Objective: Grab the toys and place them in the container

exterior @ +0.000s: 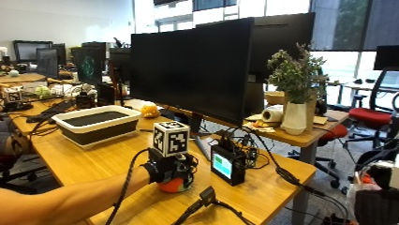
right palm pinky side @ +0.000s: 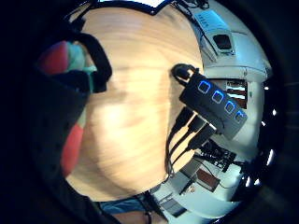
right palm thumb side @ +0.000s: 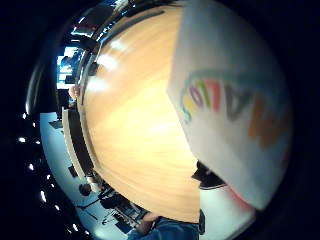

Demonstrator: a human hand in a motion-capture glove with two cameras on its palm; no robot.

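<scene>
The black-gloved right hand (exterior: 167, 169) is seen in the outside view low over the near end of the light wooden table (exterior: 81, 164), its fingers curled round a small rounded toy in orange-red (exterior: 174, 185). The toy is pressed between the glove and the tabletop, or held just above it; which of the two cannot be told. In the little-finger-side palm view the same soft toy, red with a patch of green (right palm pinky side: 63, 58), is found tight against the palm beneath a black strap.

The white-rimmed rectangular container with dark walls (exterior: 97, 123) is placed further along the same table, well apart from the hand, away from the person and toward the forearm's side of the glove. Its long axis is set roughly along the table's length, and its open top is unobstructed.

A second toy, small and yellow (exterior: 149, 110), is noted just beyond the container, beside the large black monitor (exterior: 205, 65). A small device with a lit screen (exterior: 225, 165) stands just beside the gloved hand.

It is judged that the held toy is to be carried across bare tabletop to the container.
</scene>
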